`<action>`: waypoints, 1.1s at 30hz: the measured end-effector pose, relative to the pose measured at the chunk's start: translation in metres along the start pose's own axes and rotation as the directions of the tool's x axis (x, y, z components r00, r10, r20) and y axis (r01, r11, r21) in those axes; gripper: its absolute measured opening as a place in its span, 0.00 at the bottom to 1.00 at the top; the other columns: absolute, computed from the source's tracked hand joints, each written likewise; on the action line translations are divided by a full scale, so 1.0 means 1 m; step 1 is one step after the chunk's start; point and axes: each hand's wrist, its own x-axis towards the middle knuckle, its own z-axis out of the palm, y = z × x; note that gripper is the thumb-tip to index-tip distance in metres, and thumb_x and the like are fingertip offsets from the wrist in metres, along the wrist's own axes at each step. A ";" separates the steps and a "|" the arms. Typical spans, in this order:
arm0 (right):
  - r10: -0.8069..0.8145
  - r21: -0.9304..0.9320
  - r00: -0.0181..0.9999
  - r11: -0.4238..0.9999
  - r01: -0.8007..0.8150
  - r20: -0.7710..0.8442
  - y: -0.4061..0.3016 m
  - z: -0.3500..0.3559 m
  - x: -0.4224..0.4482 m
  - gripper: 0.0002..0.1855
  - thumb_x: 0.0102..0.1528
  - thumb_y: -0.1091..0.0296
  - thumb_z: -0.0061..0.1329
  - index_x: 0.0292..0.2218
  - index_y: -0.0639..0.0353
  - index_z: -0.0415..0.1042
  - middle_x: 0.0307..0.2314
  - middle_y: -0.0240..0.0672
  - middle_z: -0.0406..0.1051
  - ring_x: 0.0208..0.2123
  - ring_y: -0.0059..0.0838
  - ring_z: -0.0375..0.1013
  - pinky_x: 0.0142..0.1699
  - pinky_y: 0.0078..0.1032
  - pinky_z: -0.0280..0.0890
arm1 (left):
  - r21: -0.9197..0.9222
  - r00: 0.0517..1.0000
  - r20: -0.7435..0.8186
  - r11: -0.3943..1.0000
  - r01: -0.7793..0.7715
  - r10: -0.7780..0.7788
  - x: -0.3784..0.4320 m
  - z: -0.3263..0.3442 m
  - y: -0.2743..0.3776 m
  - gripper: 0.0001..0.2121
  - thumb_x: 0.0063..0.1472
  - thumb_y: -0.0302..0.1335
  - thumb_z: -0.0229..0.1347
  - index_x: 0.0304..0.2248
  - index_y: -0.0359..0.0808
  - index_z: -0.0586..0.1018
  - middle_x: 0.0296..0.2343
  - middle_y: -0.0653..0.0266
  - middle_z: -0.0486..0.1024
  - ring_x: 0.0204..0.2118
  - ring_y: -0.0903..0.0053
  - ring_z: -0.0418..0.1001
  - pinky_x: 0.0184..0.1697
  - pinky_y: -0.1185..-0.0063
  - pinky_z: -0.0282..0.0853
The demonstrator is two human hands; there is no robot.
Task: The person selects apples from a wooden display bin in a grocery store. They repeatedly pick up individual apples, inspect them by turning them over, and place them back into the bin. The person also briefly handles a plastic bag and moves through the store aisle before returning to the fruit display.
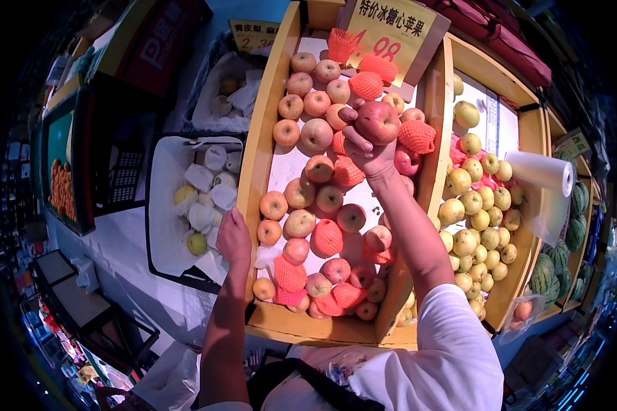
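My right hand [373,149] holds a large red apple [378,123] above the bin, fingers wrapped round its left side and underside. Below it, more apples [301,192] lie spread over the white-lined floor of a yellow wooden bin [313,329]. Some wear red foam-net sleeves [328,237]. My left hand [235,236], its fingers curled, is at the bin's left wall; whether it grips the board is hidden. Loose foam sleeves [343,45] lie at the far end, before a yellow price sign [391,31].
Beside the left wall stands a black-rimmed crate [157,205] of fruit in white foam nets [200,177]. To the right, another compartment holds yellow-green pears [465,241], with a plastic bag roll [540,172] on its edge. Watermelons [545,275] lie farther right, near a hanging bag [522,313] of fruit.
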 end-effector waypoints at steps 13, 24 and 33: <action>-0.477 -0.670 0.698 0.743 -0.004 -0.534 -0.049 -0.068 0.003 0.23 0.63 0.46 0.36 0.49 0.56 0.63 0.40 0.40 0.68 0.33 0.32 0.70 0.30 0.26 0.69 | 0.001 1.000 -0.003 1.000 -0.011 0.011 0.002 0.003 0.000 0.21 0.68 0.43 0.37 0.38 0.38 0.79 0.35 0.55 0.78 0.36 0.54 0.74 0.36 0.60 0.68; -0.668 -0.090 0.744 -0.742 -0.665 0.004 -0.142 -0.089 0.015 0.26 0.51 0.56 0.53 0.52 0.42 0.69 0.47 0.40 0.67 0.53 0.49 0.62 0.56 0.43 0.58 | -0.021 0.999 -0.022 0.999 -0.026 0.026 0.001 0.005 -0.007 0.20 0.68 0.42 0.38 0.36 0.37 0.78 0.35 0.54 0.77 0.37 0.53 0.74 0.37 0.61 0.68; -0.663 -0.599 0.742 -0.557 -0.575 -0.096 -0.172 -0.116 0.024 0.26 0.52 0.45 0.45 0.47 0.52 0.68 0.38 0.42 0.72 0.40 0.40 0.72 0.48 0.35 0.65 | 0.025 0.998 -0.048 0.999 -0.041 0.042 0.002 0.007 -0.004 0.20 0.68 0.42 0.39 0.35 0.37 0.78 0.33 0.56 0.78 0.34 0.54 0.75 0.35 0.60 0.69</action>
